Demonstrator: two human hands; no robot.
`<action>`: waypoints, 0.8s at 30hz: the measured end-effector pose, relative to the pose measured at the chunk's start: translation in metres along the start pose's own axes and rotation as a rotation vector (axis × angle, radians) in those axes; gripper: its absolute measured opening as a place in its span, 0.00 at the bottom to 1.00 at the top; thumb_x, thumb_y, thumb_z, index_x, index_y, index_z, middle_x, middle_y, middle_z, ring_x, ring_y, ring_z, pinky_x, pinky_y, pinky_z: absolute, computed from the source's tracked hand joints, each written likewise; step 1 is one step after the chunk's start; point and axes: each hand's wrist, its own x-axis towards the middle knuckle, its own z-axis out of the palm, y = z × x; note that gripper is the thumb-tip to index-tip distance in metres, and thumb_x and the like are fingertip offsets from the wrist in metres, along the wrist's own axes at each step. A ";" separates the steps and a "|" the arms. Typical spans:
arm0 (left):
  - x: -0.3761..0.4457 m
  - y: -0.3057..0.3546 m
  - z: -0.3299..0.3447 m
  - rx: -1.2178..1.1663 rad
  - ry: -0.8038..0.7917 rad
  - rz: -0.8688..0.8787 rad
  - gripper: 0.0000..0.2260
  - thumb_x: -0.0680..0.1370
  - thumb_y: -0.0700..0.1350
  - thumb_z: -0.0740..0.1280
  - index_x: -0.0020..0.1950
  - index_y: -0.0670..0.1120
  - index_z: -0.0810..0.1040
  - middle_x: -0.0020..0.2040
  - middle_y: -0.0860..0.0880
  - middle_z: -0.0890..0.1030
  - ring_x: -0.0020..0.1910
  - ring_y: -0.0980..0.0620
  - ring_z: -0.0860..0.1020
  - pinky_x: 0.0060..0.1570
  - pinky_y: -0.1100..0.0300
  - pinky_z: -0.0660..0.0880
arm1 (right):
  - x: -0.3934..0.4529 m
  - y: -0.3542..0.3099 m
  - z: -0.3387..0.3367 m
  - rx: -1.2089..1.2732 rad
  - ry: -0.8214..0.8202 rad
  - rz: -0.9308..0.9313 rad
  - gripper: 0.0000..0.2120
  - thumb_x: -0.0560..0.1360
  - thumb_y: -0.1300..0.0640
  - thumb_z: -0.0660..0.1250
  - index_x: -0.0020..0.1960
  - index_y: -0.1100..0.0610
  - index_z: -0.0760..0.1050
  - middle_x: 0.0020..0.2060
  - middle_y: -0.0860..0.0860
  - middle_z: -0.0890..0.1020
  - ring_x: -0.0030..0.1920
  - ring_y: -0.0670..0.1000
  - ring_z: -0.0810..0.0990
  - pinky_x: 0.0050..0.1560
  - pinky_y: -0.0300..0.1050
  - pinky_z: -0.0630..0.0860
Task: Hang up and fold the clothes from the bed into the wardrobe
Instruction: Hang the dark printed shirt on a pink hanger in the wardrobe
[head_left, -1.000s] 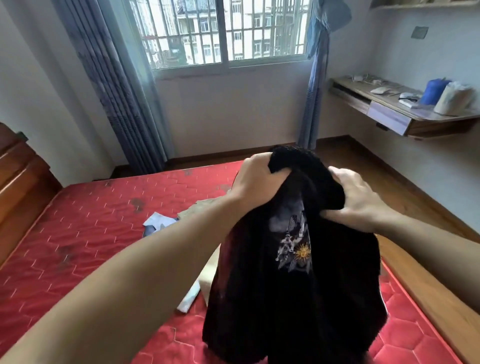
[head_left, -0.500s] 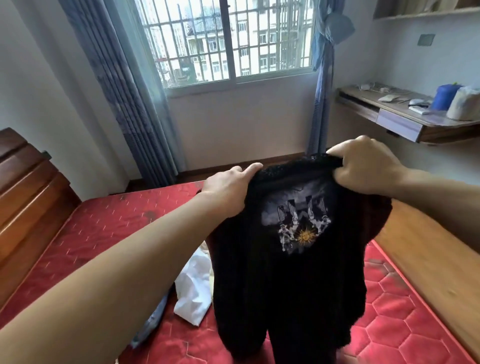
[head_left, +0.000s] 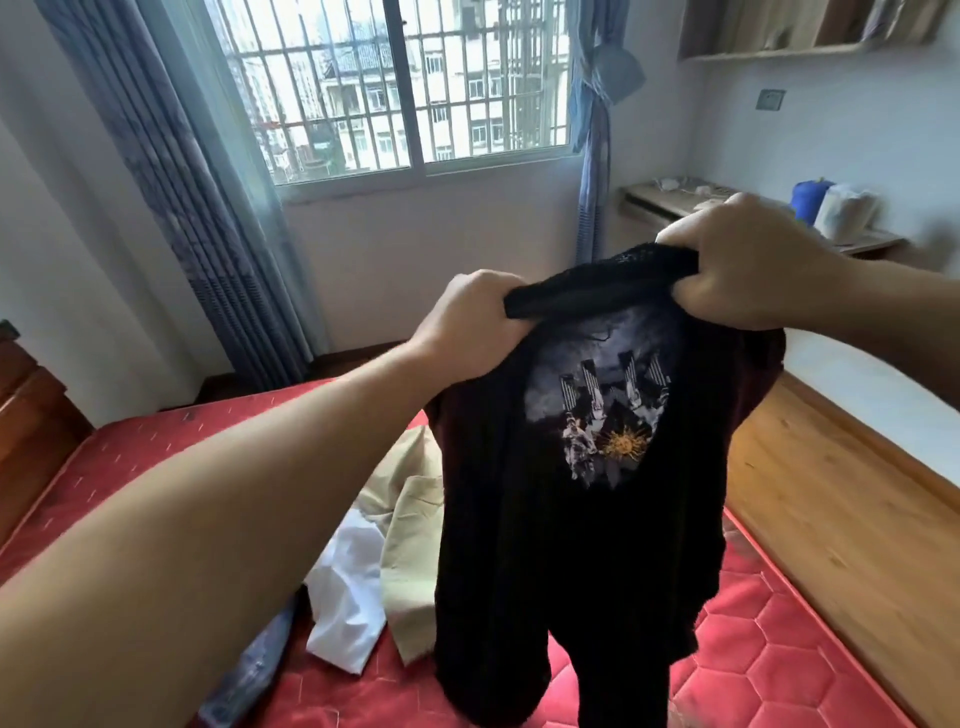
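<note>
The black garment has been raised and its top edge drawn out wider than a second ago; it is gripped by the left hand and right hand, above the bed. Hanging seems readied.

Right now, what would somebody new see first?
A black printed garment hangs front and centre, its top edge gripped by the left hand and right hand. Beneath lies a red quilted mattress with a beige garment and a white garment heaped on it.
</note>
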 end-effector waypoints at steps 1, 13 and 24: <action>0.006 0.007 -0.010 0.067 -0.006 0.054 0.08 0.74 0.47 0.68 0.34 0.49 0.77 0.28 0.54 0.74 0.32 0.50 0.72 0.35 0.58 0.71 | -0.004 0.005 0.000 -0.013 -0.007 0.001 0.07 0.63 0.57 0.64 0.30 0.48 0.68 0.26 0.48 0.75 0.34 0.58 0.75 0.39 0.52 0.76; 0.033 0.054 -0.084 0.422 -0.121 0.156 0.10 0.75 0.53 0.67 0.37 0.50 0.76 0.35 0.53 0.77 0.38 0.49 0.79 0.39 0.55 0.77 | -0.008 0.007 -0.025 0.228 -0.176 0.314 0.10 0.74 0.61 0.63 0.34 0.52 0.75 0.35 0.48 0.79 0.44 0.54 0.79 0.47 0.50 0.74; -0.021 0.022 -0.030 -0.119 -0.576 -0.072 0.16 0.68 0.58 0.76 0.44 0.47 0.84 0.37 0.48 0.84 0.35 0.53 0.81 0.40 0.60 0.77 | -0.040 -0.048 -0.082 0.260 0.002 0.603 0.17 0.69 0.59 0.67 0.23 0.58 0.71 0.21 0.49 0.71 0.27 0.52 0.71 0.31 0.42 0.66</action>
